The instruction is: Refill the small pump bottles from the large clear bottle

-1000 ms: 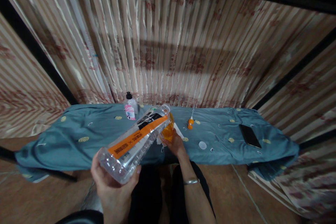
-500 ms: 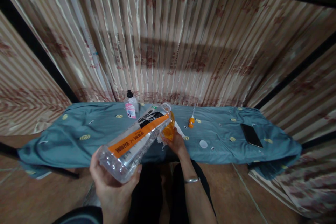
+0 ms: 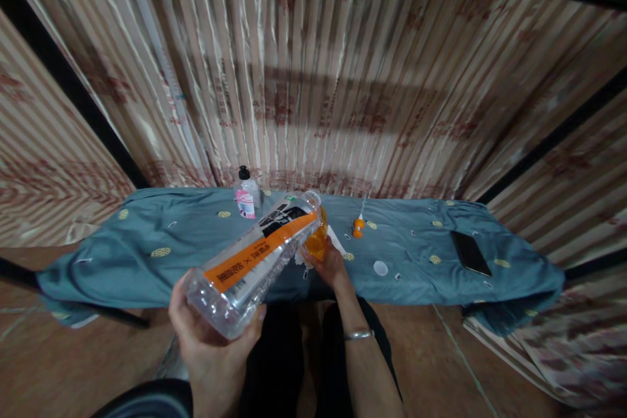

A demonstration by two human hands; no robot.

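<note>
My left hand (image 3: 210,333) is wrapped round the base of a large clear bottle (image 3: 255,255) with an orange and black label. The bottle is tilted, its mouth up and to the right, over a smaller bottle of orange liquid (image 3: 317,241). That smaller bottle is held in my right hand (image 3: 329,266), its top partly hidden behind the clear bottle's neck. White tissue (image 3: 336,241) lies beside and beneath my right hand. Whether liquid passes between the bottles is too small to tell.
On the blue-green cloth (image 3: 191,274) a black-capped bottle with a pink label (image 3: 246,196) stands at the back left. Rightward lie an orange pump head (image 3: 358,227), a round white cap (image 3: 381,268) and a black phone (image 3: 470,253). A pleated curtain (image 3: 304,65) hangs behind.
Both hands and bottles hold almost the same pose. The whole view has shifted very slightly.
</note>
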